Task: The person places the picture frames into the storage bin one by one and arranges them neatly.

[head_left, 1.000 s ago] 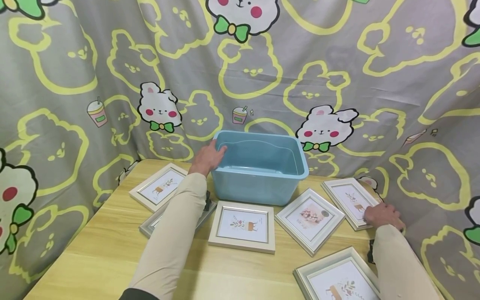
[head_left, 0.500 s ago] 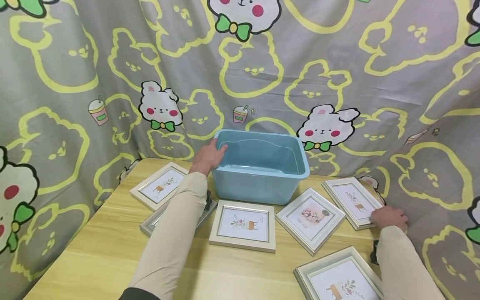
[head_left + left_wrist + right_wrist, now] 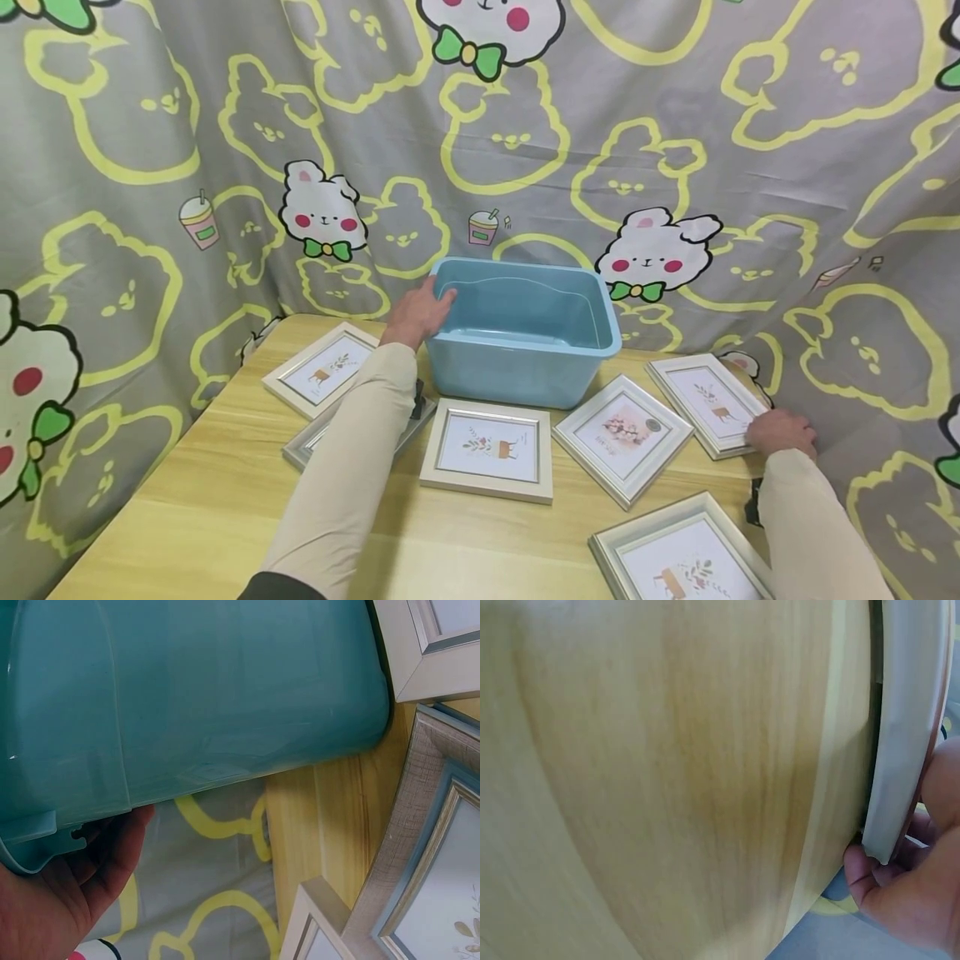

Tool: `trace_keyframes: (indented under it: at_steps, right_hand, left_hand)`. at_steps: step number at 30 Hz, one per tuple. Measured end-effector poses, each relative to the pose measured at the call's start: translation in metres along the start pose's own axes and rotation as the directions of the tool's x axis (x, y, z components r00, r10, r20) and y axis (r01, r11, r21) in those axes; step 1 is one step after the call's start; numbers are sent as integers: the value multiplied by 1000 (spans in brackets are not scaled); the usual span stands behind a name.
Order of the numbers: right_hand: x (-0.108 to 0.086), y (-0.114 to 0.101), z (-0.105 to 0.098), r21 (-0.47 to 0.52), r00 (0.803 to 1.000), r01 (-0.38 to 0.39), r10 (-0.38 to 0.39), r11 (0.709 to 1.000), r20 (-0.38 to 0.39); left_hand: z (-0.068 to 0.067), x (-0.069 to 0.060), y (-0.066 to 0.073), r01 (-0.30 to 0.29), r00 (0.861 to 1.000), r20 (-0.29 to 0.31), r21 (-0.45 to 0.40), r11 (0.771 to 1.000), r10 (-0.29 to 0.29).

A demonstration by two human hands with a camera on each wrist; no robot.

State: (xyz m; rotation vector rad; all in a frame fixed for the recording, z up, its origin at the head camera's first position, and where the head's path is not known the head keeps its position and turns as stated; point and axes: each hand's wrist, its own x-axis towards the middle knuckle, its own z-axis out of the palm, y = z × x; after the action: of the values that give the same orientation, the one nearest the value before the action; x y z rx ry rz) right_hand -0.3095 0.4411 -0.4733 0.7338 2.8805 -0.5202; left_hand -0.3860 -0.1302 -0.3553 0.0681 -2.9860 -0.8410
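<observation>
My left hand (image 3: pixel 418 313) grips the left rim of a light blue plastic bin (image 3: pixel 517 371), thumb over the inner side. In the left wrist view the fingers (image 3: pixel 124 859) lie outside the bin wall under the rim. At the table's right side my right hand (image 3: pixel 782 433) holds the near right corner of a picture frame (image 3: pixel 708 402) with a plant print. The right wrist view has that picture frame (image 3: pixel 907 735) edge-on, its corner between thumb and curled fingers (image 3: pixel 859 874). It lies on the table or very close to it.
Other picture frames lie face up: a cream frame (image 3: pixel 487 493) before the bin, a silver frame (image 3: pixel 622 492) beside it, a large frame (image 3: pixel 611 546) near the front. Two more, a cream frame (image 3: pixel 288 398) and a grey frame (image 3: pixel 300 454), are partly behind the left arm. A patterned curtain (image 3: pixel 525 217) surrounds the table.
My right hand has slid slightly right, from over the picture frame's corner to its outer edge. The left hand stays on the bin. The view has shifted a little.
</observation>
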Motion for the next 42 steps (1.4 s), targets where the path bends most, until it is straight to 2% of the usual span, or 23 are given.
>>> trace_keyframes:
  at_steps: [13,17,24,31,36,39,42]
  right_hand:
    - [6,-2,-8,20,999,42,-42,999,8]
    - [2,0,-10,76,999,39,-39,996,-11]
    - [0,0,-6,189,1000,-26,29,982,-13]
    - [-3,-2,-5,199,995,-9,28,980,-93]
    - [-2,-1,-3,260,989,-4,42,966,-141]
    - [-2,-2,-2,335,981,-16,80,942,-178]
    - [-3,-5,-3,425,973,-36,129,905,-191]
  left_hand:
    - [-2,2,-2,29,1000,13,-9,1000,-28]
    - [-3,2,-1,24,1000,16,-8,1000,-24]
    - [-3,1,0,13,1000,14,-6,1000,-13]
    - [-1,2,-2,11,1000,5,-20,1000,-11]
    - [0,2,-2,13,1000,10,-23,1000,-13]
    - [0,2,-1,13,1000,9,-24,1000,-13]
    - [1,2,-1,17,1000,7,-29,999,-17]
